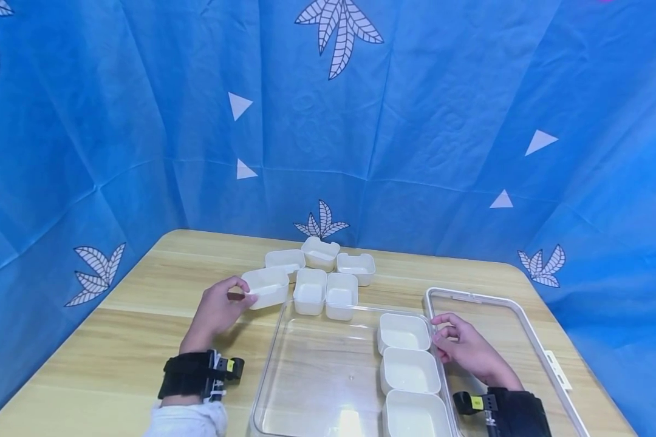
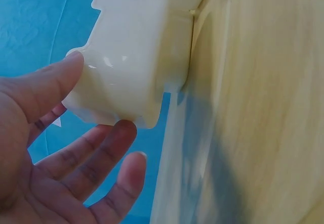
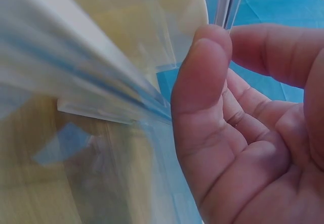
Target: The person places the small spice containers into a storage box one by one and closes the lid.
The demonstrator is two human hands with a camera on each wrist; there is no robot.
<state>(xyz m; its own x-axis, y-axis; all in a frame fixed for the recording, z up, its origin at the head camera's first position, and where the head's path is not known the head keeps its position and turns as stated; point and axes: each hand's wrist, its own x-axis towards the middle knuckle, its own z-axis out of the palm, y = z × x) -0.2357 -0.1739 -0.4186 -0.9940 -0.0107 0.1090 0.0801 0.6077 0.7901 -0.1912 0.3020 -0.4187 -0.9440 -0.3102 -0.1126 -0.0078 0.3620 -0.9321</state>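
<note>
The left hand pinches a white container between thumb and curled fingers, just off the far left corner of a transparent box. Its little finger stands loose, and the thumb sits by a notch in the container's wall. Whether this container touches the surface or the containers next to it is hard to tell.

The right hand has thumb and forefinger closed on the upper edge of the box's right wall; the other fingers are folded and partly hidden.

The box's near end is cut off, and so is the nearest of three white tubs standing in a row inside along that wall. Left of the row, the box's bare floor shows through, with a bright glare near the front. A white-rimmed lid lies to the right, partly covered by the right hand and wrist, its near end out of view.

Five loose containers cluster beyond the box's far edge, the leftmost partly covered by the held one. Bare wood stretches from the left hand to the surface's left edge; room on the right beyond the lid is narrow.
</note>
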